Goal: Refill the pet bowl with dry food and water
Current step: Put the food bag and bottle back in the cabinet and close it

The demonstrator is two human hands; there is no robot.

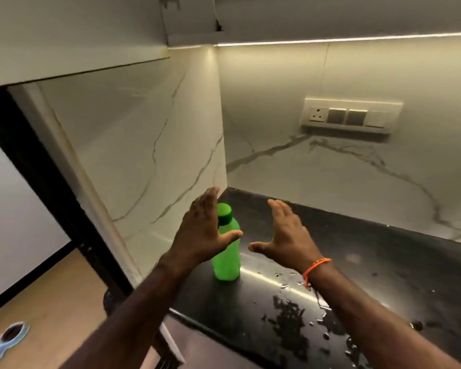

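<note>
A green plastic bottle [228,258] with a darker green cap stands upright on the black countertop [383,262], near its left end by the marble side wall. My left hand [201,233] hovers open in front of the bottle's upper part and hides some of it; whether it touches the bottle I cannot tell. My right hand [288,241], an orange thread band on its wrist, is held open to the right of the bottle, apart from it. A light blue pet bowl [4,342] with dark contents in one compartment lies on the wooden floor at the lower left.
Water drops and wet patches [290,323] cover the front of the countertop. A switch and socket panel [350,115] sits on the marble back wall. A dark door frame [45,182] runs along the left; upper cabinets hang overhead.
</note>
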